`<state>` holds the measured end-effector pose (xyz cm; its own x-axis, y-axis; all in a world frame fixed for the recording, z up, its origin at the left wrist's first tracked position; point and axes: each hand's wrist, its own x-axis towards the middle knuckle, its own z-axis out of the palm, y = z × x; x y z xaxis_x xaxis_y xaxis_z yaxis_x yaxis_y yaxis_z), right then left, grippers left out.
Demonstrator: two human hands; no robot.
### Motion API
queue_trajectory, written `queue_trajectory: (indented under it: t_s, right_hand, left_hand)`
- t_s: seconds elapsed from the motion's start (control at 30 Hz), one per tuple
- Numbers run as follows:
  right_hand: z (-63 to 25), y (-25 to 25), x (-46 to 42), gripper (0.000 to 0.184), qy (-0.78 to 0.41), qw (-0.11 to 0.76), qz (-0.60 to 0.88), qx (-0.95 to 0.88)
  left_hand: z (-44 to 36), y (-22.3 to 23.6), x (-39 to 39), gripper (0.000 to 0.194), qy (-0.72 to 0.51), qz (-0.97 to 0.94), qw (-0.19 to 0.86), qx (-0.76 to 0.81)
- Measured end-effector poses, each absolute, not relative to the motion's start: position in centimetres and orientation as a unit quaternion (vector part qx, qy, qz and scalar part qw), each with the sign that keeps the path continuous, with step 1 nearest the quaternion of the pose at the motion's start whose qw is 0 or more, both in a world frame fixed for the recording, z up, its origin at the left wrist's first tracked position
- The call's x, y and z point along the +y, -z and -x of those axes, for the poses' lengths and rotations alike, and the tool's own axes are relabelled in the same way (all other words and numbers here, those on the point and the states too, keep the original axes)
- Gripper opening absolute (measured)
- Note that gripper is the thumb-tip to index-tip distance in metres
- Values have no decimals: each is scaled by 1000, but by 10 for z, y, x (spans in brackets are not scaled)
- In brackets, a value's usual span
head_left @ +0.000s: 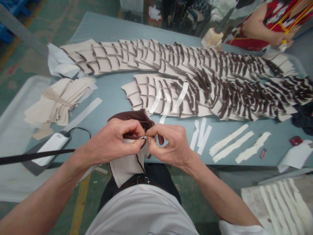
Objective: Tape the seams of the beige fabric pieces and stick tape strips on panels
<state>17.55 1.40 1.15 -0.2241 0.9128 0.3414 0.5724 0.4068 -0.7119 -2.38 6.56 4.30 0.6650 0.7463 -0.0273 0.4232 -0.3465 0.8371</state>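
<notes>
Between my hands, at the table's near edge, is a sewn piece of beige and dark brown material (128,168). My left hand (117,137) pinches it from the left, thumb and forefinger pressed at its edge. From the right, my right hand (168,142) pinches the same edge, its fingertips almost touching those of the left. A small whitish bit shows between the fingertips; I cannot make out what it is. Part of the piece hangs below my hands in front of the belt, and its brown side folds up behind them.
Two long rows of overlapping beige and brown pieces (146,55) cross the table (110,29). White strips (181,97) and cream strips (230,140) lie nearby. On the left are a tied beige bundle (56,101) and a white power bank (51,148) with a cable. Another person's arm (259,29) is at back right.
</notes>
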Motion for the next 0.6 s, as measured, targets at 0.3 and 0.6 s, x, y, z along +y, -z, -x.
queue_trajectory:
  t_s: [0.3, 0.6]
  right_hand:
    - [-176, -17, 15, 12, -275, 365, 491, -741]
    - [-184, -49, 22, 5, -257, 297, 510, -766]
  left_hand:
    - [28, -40, 59, 11, -189, -822, 376, 383]
    - [26, -57, 60, 11, -216, -865, 312, 329]
